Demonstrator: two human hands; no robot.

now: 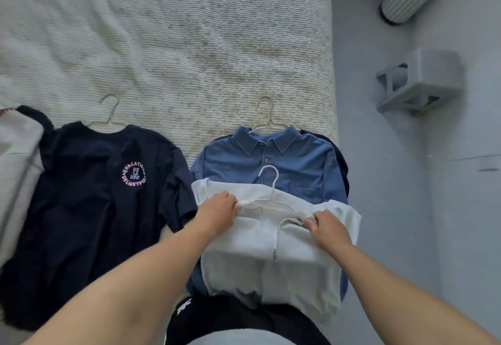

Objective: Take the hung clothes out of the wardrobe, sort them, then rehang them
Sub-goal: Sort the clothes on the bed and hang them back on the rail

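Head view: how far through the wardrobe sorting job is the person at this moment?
Done: clothes are out and lie on the bed, a navy printed T-shirt left, a blue denim shirt right, both on hangers. In hand: the left hand and right hand grip the top edge of a white garment on a white hanger atop the denim shirt. Left: rehanging; the wardrobe is out of view.

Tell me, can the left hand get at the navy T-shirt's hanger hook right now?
Probably yes. The hook lies bare on the bedspread above the navy T-shirt, nothing over it. But the left hand is gripping the white garment and would have to let go first.
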